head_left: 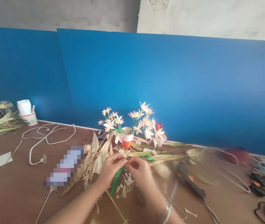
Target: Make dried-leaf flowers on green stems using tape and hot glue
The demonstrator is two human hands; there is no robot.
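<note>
Spanning the bottom of the frame, a brown table (pixel 18 199) is littered with dry husks (pixel 97 165). At lower centre, the left hand (pixel 111 169) and right hand (pixel 141 171) are held close, fingertips pinched on the upper end of a green strip (pixel 115 183). The strip could be torn by an uneven pull. At left, the white cup's (pixel 29 119) green mark cannot be read.

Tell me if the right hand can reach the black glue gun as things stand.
Probably yes: the black glue gun lies right of the right hand, nothing tall between them, though that hand's fingers seem busy at the green strip.
</note>
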